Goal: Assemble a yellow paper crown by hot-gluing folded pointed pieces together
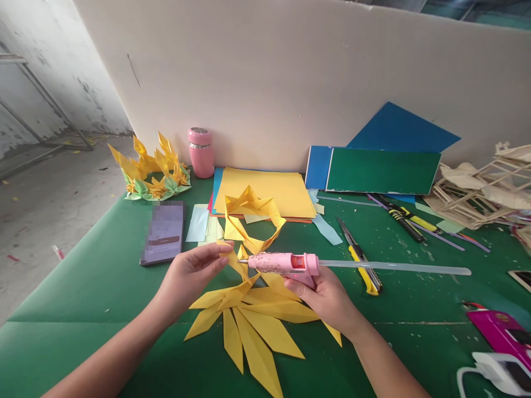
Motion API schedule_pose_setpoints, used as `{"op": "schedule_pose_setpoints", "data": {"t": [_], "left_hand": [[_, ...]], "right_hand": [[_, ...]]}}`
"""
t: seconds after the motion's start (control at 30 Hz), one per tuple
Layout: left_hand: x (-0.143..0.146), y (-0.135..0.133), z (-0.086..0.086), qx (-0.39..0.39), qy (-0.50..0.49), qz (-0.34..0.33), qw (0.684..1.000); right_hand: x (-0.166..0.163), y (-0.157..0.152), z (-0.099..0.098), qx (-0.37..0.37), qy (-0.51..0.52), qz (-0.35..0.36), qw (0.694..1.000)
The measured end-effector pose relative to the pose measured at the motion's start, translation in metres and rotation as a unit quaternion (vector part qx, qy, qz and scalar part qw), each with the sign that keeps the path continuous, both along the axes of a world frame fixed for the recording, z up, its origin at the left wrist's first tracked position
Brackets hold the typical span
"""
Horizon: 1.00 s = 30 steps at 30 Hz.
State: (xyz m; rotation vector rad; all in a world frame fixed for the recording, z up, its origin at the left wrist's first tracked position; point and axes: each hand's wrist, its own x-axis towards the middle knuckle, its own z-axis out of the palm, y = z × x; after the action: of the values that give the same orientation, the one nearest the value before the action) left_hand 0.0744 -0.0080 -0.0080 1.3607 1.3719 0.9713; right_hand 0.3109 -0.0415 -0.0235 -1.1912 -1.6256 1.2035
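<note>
My right hand (327, 296) is closed round the grip of a pink hot glue gun (277, 262), with a long clear glue stick (394, 267) jutting from its back end. The gun's nozzle points left, close to a folded yellow paper piece (233, 264) pinched between the thumb and fingers of my left hand (197, 273). Below both hands, several pointed yellow paper petals (257, 326) lie spread out on the table. Just beyond the gun stands a ring of folded yellow paper (253, 218).
A decorated yellow paper crown (155, 171), a pink flask (201, 153) and a phone (163, 232) stand or lie at left. Coloured paper sheets (286, 190) are stacked behind. On the right are a yellow utility knife (360, 260), a wooden stick model (477, 188) and a white plug (498, 371).
</note>
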Motion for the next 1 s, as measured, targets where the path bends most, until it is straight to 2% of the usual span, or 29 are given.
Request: {"op": "schedule_pose_setpoints", "data": {"t": [0.4, 1.0], "left_hand": [[-0.0017, -0.0013, 0.0045, -0.02, -0.004, 0.013, 1.0], [-0.003, 0.0003, 0.0084, -0.037, -0.058, 0.063, 0.996]], "right_hand": [[0.001, 0.0003, 0.0027, 0.019, -0.016, 0.031, 0.999], [0.0071, 0.0034, -0.0027, 0.046, -0.065, 0.017, 0.997]]}}
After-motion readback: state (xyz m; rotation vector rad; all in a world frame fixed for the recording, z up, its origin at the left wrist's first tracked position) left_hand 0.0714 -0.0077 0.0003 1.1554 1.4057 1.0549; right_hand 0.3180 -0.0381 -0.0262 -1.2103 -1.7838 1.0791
